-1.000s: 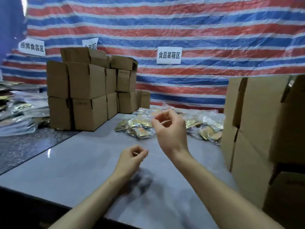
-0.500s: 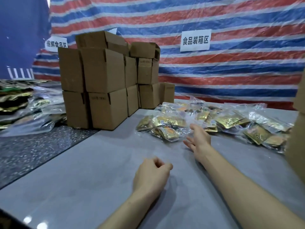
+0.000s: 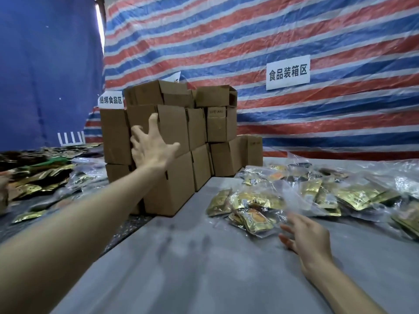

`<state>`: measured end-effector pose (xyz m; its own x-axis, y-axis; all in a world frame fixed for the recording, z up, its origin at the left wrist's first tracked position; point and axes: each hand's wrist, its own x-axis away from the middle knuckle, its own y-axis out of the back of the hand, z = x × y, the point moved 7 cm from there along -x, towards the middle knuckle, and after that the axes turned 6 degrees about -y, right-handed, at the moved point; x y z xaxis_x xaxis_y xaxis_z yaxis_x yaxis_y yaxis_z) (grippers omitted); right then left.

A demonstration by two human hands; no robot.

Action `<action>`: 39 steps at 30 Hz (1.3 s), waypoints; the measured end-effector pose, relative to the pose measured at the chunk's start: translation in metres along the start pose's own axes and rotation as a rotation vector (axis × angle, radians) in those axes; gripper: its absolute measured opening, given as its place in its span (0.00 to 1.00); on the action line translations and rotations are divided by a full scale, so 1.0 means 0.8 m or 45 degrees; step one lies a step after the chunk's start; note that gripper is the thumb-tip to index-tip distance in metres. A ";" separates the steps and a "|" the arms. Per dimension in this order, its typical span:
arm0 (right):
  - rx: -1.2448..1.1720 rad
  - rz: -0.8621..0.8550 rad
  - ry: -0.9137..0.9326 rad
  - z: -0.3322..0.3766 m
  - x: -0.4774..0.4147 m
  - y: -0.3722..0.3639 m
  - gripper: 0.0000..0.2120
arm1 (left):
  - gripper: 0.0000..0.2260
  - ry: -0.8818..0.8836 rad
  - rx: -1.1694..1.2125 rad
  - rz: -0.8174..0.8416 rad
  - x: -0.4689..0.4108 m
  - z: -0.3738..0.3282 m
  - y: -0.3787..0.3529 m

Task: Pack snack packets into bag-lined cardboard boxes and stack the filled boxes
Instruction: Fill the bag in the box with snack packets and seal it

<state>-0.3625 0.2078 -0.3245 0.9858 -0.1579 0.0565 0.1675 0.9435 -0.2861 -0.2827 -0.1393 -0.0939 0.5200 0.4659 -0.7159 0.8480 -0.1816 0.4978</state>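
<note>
A stack of brown cardboard boxes (image 3: 176,141) stands at the left back of the grey table (image 3: 204,268), up to three high. My left hand (image 3: 150,146) is stretched out with fingers spread against the front of a middle-row box (image 3: 172,125). Whether it touches the box I cannot tell. Clear bags of gold snack packets (image 3: 254,209) lie on the table to the right. My right hand (image 3: 306,236) hovers low, fingers relaxed, just right of the nearest bag and holding nothing.
More gold and green packets in bags (image 3: 38,180) lie piled on a dark speckled surface at the left. A striped tarp wall with white signs (image 3: 288,72) closes the back. More bagged packets (image 3: 362,196) spread toward the right edge.
The view has swung left and closer. My left hand went from a loose fist near the table up to the box stack with fingers spread. My right hand stays near the packet bags.
</note>
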 end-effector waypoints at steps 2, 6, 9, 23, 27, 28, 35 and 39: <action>0.000 0.008 0.026 0.001 0.000 -0.001 0.06 | 0.41 -0.013 -0.056 -0.121 -0.043 -0.008 0.014; 0.007 0.026 0.055 0.001 -0.003 -0.004 0.07 | 0.36 -0.042 -0.343 -0.147 -0.103 -0.017 0.025; 0.006 0.022 0.039 -0.004 -0.007 -0.003 0.06 | 0.34 0.021 -0.428 0.034 -0.120 -0.008 0.009; -0.087 0.033 0.027 -0.001 -0.012 -0.005 0.07 | 0.12 -0.108 0.167 -0.283 -0.117 -0.029 0.049; -0.063 0.005 0.031 -0.006 -0.012 -0.002 0.10 | 0.15 -0.339 0.293 -0.378 -0.079 -0.062 0.096; -0.047 0.004 0.033 -0.007 -0.012 -0.001 0.10 | 0.15 -0.387 0.315 -0.370 -0.067 -0.070 0.105; 0.009 -0.029 0.069 0.000 -0.004 0.000 0.03 | 0.12 -0.519 0.440 -0.227 0.033 -0.096 0.119; -0.005 -0.043 0.081 0.003 0.005 0.002 0.05 | 0.12 -0.459 0.473 -0.154 0.088 -0.078 0.095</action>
<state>-0.3583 0.2092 -0.3220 0.9781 -0.2080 0.0056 0.2007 0.9362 -0.2885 -0.1878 -0.0660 -0.0761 0.3626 0.1873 -0.9129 0.8492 -0.4699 0.2409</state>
